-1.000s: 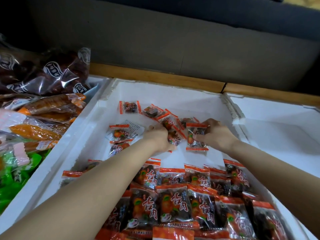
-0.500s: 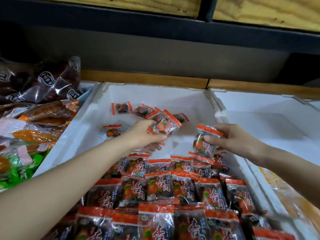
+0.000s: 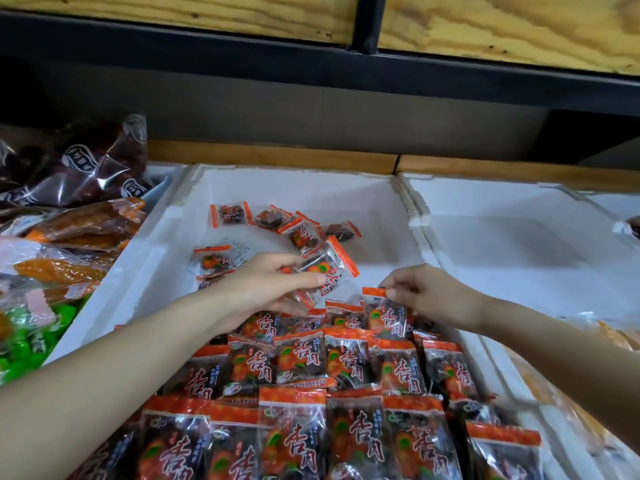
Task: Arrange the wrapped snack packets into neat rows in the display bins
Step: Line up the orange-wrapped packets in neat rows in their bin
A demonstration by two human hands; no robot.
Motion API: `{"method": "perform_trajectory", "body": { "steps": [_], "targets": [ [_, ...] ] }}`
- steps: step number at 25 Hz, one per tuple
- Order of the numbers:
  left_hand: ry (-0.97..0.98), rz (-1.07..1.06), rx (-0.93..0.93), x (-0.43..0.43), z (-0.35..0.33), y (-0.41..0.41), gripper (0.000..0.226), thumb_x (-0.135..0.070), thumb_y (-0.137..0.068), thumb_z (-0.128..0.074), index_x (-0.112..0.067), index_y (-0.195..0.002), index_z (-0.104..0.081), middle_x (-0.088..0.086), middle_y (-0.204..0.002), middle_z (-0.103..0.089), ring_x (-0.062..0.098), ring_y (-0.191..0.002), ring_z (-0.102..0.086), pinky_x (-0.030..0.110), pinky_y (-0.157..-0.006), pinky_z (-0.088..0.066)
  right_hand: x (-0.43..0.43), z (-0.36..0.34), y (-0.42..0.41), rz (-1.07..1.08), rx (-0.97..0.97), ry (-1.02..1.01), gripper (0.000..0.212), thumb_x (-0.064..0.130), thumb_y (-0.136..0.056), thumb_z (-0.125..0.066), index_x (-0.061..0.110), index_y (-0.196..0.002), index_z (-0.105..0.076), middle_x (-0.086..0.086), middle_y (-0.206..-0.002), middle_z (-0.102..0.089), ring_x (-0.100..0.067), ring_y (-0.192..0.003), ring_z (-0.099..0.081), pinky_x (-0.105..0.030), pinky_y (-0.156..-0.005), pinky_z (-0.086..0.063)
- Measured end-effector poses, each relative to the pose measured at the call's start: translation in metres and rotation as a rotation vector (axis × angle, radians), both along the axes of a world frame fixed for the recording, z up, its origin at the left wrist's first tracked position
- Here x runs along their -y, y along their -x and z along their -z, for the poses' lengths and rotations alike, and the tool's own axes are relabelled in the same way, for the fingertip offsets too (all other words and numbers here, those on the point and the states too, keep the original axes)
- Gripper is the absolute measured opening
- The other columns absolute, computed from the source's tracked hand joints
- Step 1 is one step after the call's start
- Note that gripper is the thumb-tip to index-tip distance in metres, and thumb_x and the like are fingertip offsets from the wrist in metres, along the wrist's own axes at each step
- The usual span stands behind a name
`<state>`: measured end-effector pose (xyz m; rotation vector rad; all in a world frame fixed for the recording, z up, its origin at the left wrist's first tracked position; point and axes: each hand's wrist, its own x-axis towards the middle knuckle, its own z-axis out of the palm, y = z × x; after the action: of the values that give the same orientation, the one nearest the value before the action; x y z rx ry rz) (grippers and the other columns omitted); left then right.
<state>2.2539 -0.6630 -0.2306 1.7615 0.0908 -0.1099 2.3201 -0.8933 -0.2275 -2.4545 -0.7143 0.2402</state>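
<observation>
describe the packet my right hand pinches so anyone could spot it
Look in the middle white foam bin, at the far edge of the packet rows. The packet sits right of centre. Only its orange top strip is pinched by the right hand.

The orange-topped snack packets (image 3: 301,356) rowed toward 6 o'clock in the white foam bin (image 3: 162,247) each carry the large red characters 杏肉. Their small print is illegible. At 10 o'clock, the dark bags (image 3: 86,168) bear white oval logos too blurred to read.

Orange-edged snack packets (image 3: 304,362) in overlapping rows, loose ones (image 3: 304,233) scattered behind, white foam bin (image 3: 166,237)
</observation>
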Motion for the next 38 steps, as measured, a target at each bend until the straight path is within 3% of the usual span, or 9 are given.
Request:
{"method": "perform_trajectory", "body": {
  "steps": [4, 8, 12, 16, 19, 23, 30, 36, 38],
  "targets": [
    [-0.294, -0.002, 0.05, 0.0, 0.0, -0.005, 0.048, -0.047, -0.072, -0.078, -0.019, -0.109, -0.07, 0.004, -0.113, -0.068, 0.013, -0.094, -0.062, 0.026, -0.082, -0.048, -0.001, 0.002, 0.003, -0.007, 0.127, 0.116, 0.024, 0.016, -0.093, -0.054, 0.018, -0.117, -0.058, 0.003, -0.106, -0.061, -0.011, -0.099, -0.056, -0.01, -0.076, -0.037],
    [-0.434, 0.089, 0.061, -0.001, -0.005, -0.007, 0.087, -0.076, -0.049, -0.071, -0.024, -0.118, -0.066, 0.001, -0.124, -0.064, 0.015, -0.113, -0.059, 0.032, -0.099, -0.044, -0.014, -0.013, 0.018, -0.029, 0.047, -0.218, 0.044, 0.027, -0.092, -0.054, 0.024, -0.134, -0.042, 0.011, -0.124, -0.052, -0.003, -0.109, -0.052, -0.013, -0.088, -0.042],
    [-0.424, 0.137, 0.164, 0.011, -0.005, -0.003, 0.044, -0.05, -0.077, -0.07, -0.02, -0.109, -0.067, 0.001, -0.098, -0.071, 0.012, -0.089, -0.065, 0.02, -0.08, -0.048, -0.03, -0.024, 0.028, -0.111, -0.062, -0.318, 0.025, 0.019, -0.082, -0.068, 0.035, -0.1, -0.06, 0.013, -0.107, -0.062, -0.001, -0.104, -0.058, -0.022, -0.095, -0.046],
    [-0.582, 0.07, 0.154, 0.012, 0.009, 0.004, 0.035, -0.045, -0.089, -0.059, -0.024, -0.116, -0.053, -0.011, -0.094, -0.059, 0.004, -0.082, -0.056, 0.017, -0.07, -0.042, -0.026, -0.025, 0.017, 0.024, -0.043, -0.336, 0.013, 0.015, -0.084, -0.067, 0.016, -0.096, -0.064, 0.004, -0.093, -0.069, -0.007, -0.091, -0.064, -0.03, -0.089, -0.049],
    [-0.649, 0.172, 0.098, 0.013, 0.021, 0.01, 0.028, -0.042, -0.088, -0.061, -0.022, -0.108, -0.063, -0.014, -0.089, -0.058, -0.003, -0.072, -0.051, 0.007, -0.062, -0.037, -0.026, -0.023, -0.001, 0.026, 0.153, -0.1, 0.015, 0.018, -0.089, -0.062, 0.003, -0.09, -0.063, -0.013, -0.083, -0.066, -0.022, -0.077, -0.062, -0.038, -0.077, -0.048],
    [-0.618, 0.224, 0.144, 0.02, 0.025, 0.01, 0.012, -0.036, -0.087, -0.066, -0.025, -0.083, -0.068, -0.011, -0.084, -0.063, -0.001, -0.07, -0.053, 0.013, -0.065, -0.04, -0.04, -0.02, -0.008, -0.043, 0.191, 0.08, 0.03, 0.016, -0.094, -0.053, 0.021, -0.065, -0.048, -0.002, -0.064, -0.049, -0.016, -0.062, -0.043, -0.026, -0.058, -0.033],
    [-0.496, 0.164, 0.257, 0.019, 0.021, 0.015, 0.018, -0.024, -0.084, -0.071, -0.029, -0.069, -0.062, -0.01, -0.068, -0.053, -0.003, -0.056, -0.045, 0.012, -0.06, -0.038, -0.053, -0.021, -0.014, -0.188, 0.107, 0.188, 0.024, 0.016, -0.095, -0.052, 0.001, -0.106, -0.067, -0.011, -0.107, -0.068, -0.018, -0.098, -0.06, -0.03, -0.09, -0.044],
    [-0.553, 0.141, 0.269, 0.022, 0.017, 0.016, 0.015, -0.025, -0.085, -0.071, -0.027, -0.072, -0.063, -0.011, -0.071, -0.053, -0.001, -0.06, -0.047, 0.01, -0.061, -0.039, -0.057, -0.01, -0.008, -0.232, 0.06, 0.22, 0.041, 0.009, -0.097, -0.046, 0.034, -0.066, -0.053, 0.018, -0.052, -0.044, 0.011, -0.051, -0.046, -0.011, -0.057, -0.034],
    [-0.555, 0.151, 0.254, 0.021, 0.017, 0.015, 0.014, -0.025, -0.085, -0.071, -0.026, -0.073, -0.064, -0.011, -0.071, -0.054, -0.004, -0.058, -0.048, 0.008, -0.06, -0.038, -0.054, -0.005, -0.01, -0.242, 0.067, 0.214, 0.034, 0.011, -0.098, -0.046, 0.03, -0.075, -0.062, 0.02, -0.059, -0.052, 0.01, -0.057, -0.048, -0.011, -0.061, -0.034]
  ]
}}
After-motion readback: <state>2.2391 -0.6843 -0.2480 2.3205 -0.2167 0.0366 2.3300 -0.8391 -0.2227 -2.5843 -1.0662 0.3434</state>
